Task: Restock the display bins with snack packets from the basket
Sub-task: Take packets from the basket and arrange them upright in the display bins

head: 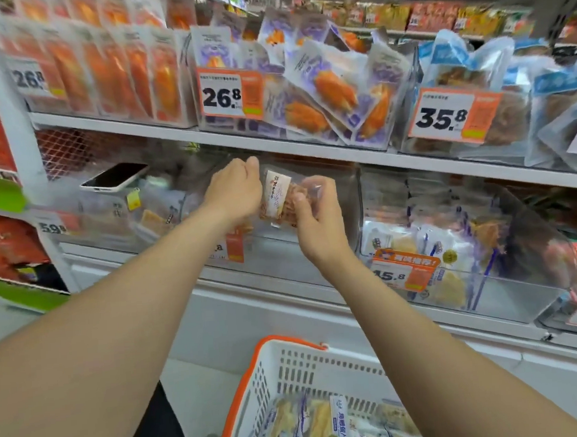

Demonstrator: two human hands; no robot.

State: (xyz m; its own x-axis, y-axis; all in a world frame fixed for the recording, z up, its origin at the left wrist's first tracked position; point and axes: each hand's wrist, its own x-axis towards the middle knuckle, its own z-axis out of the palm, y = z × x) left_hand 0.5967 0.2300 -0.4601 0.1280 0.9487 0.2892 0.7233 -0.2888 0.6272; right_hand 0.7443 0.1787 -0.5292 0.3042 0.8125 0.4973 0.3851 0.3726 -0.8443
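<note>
Behind the arms, the clear bin [343,197] is blurry & its price tag [234,249] is half hidden. Basket [290,365] w/ more packets is cut off at the bottom. Left hand [233,188] & right hand [314,216] both pinch one snack packet [277,198] w/ curled fingers [315,186], right at the bin's mouth.

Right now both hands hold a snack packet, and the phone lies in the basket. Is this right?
No. The head view shows the phone on a bin at the left, not in the basket. The left hand and right hand do hold the snack packet.
</note>
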